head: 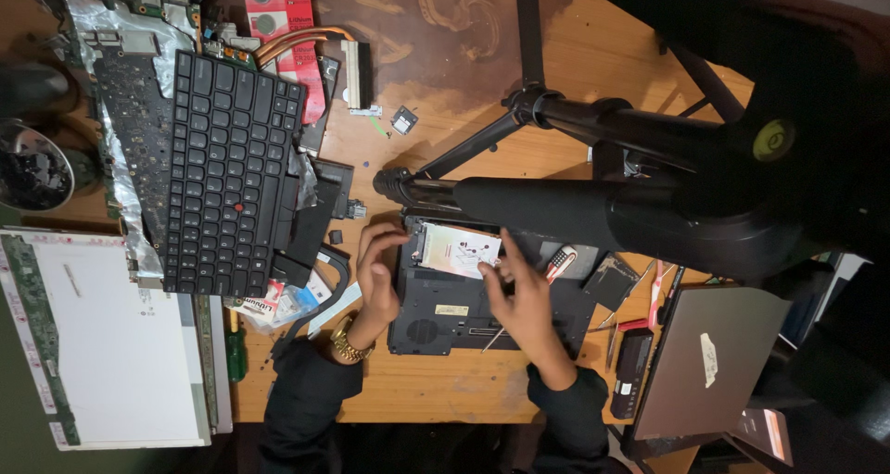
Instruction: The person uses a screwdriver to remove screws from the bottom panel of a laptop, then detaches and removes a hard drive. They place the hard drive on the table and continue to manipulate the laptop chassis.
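the dark laptop base (464, 316) lies bottom-up on the wooden surface (593, 75), just in front of the person and partly under a black tripod (593, 205) that reaches across the view. seated in a bay at its far edge is a flat silver drive (459, 249) with a white label.

the left hand (378, 270) sits at the drive's left edge, fingers curled loosely against the bay corner; it grips nothing that can be seen, and a gold watch (350, 346) shows at the wrist. the right hand (519, 293) rests over the drive's right edge, fingers spread narrow and pressing down or pinching the rim; whether it actually holds the drive cannot be told.

the drive looks stiff, thin and light, with a smooth metal face that would likely slip under flat fingertips, so the side edges seem the better place to take hold, keeping off the label face and any connector end. it is probably sensitive to knocks. the base looks heavier and rigid, steady enough to brace against.

to the left lie a detached black keyboard (232, 172), a bare circuit board (125, 38) and a screen panel (111, 344). a closed grey laptop (709, 358) sits to the right.
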